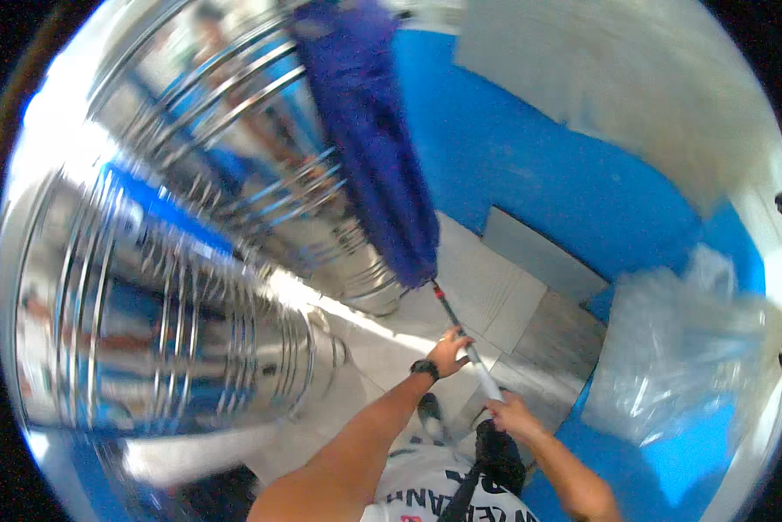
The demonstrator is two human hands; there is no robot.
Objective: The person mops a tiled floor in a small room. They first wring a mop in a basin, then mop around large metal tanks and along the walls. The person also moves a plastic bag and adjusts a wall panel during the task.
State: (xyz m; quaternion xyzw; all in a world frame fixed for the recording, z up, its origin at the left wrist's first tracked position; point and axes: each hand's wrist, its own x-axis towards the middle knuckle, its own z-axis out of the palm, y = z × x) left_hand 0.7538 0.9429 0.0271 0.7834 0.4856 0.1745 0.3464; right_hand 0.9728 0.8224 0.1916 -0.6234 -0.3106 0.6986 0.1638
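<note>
My left hand (448, 353), with a dark watch on its wrist, grips the middle of a long pole (483, 380). Lower down, near my body, my right hand (513, 416) is closed around the pole's pale grey end. A long dark blue-purple cloth head (381, 143) covers the far part of the pole, with a red and black section showing just below it. This cloth head lies across my view of a shiny ribbed stainless steel tank (319, 254); whether it touches the metal I cannot tell.
Another ribbed steel tank (182, 339) stands at the left. Blue surfacing (534, 150) spreads to the right, with a grey panel (544, 251) near light floor tiles (476, 280). Crumpled clear plastic sheeting (671, 359) lies at the right. My shoe (430, 408) shows below my hands.
</note>
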